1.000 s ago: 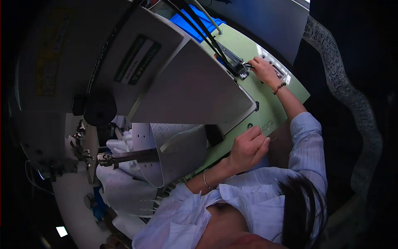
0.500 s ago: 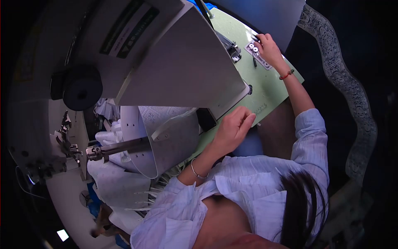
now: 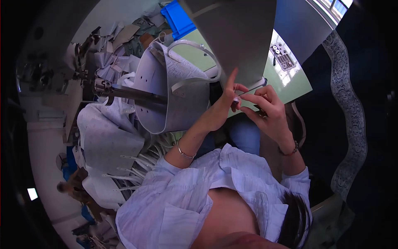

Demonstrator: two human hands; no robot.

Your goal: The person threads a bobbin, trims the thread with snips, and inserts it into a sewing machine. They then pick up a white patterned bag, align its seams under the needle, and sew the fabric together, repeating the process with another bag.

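My left hand (image 3: 222,106) is in front of the sewing machine's grey body (image 3: 244,41), index finger raised and the other fingers curled round a small bobbin (image 3: 236,100). Close beside it, my right hand (image 3: 269,110) has its thumb and index finger near the bobbin. A small dark metallic thing shows in the curled fingers of my right hand, too hidden to name. Further back on the green table (image 3: 300,85) lies a tray (image 3: 285,60) with bobbins and small parts.
To the left, a large pale bag (image 3: 186,103) with handles sits around a metal machine arm (image 3: 139,94). White straps (image 3: 139,166) hang below it. A blue crate (image 3: 178,18) is at the back. Another person (image 3: 76,186) is at the lower left.
My right hand has left the tray and come back beside my left hand. My left hand has risen, its index finger now extended. The view has shifted, showing more of the bag and crate.
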